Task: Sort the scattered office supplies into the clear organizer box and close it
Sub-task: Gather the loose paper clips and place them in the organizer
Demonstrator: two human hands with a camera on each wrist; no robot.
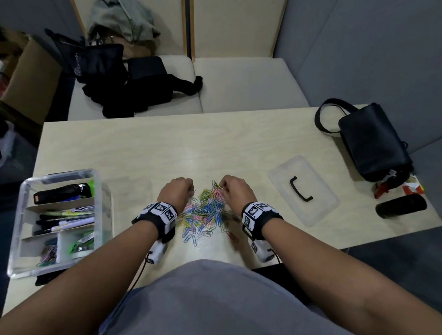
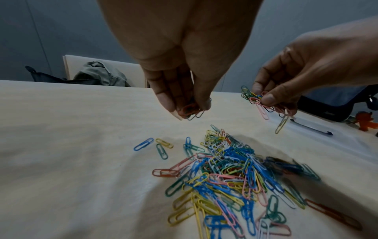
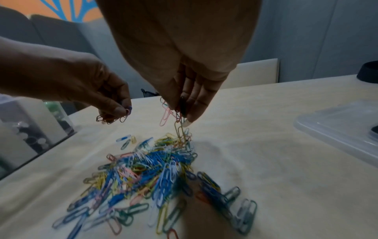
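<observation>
Nearest the person, low in the centre of the head view, a heap of coloured paper clips (image 1: pixel 206 215) lies on the pale table (image 1: pixel 161 145), far too many to count; blue, yellow, pink, green and red ones show. Two hands hang just above its far edge. The left hand (image 1: pixel 175 191) pinches a small bunch of clips (image 2: pixel 191 111) between thumb and fingers; the right hand (image 1: pixel 236 189) pinches a bigger tangled bunch (image 2: pixel 259 100), with a pink and a yellow-green clip dangling from it. The head view shows only the backs of the hands and hides both grips; the two wrist views show them from beneath. Each wrist wears one black band with square black-and-white code tags; no words on them can be read.

At the lower left of the head view stands one clear box (image 1: pixel 19 249), open, with cardboard dividers making four sections: a black stapler (image 1: pixel 62 192) in the far one, pens and markers (image 1: pixel 64 220) in the middle, a few clips in the near left one, green items in the near right. Their print is too small to read. At the right lies one clear lid (image 1: pixel 319 205) with a black handle, apart from the box. Beyond it, at the right edge, sit one black shoulder bag (image 1: pixel 372 141) and one black case (image 1: pixel 400 205). Farthest, at the top, a cream bench (image 1: pixel 248 81) holds dark bags and a grey-green one.
</observation>
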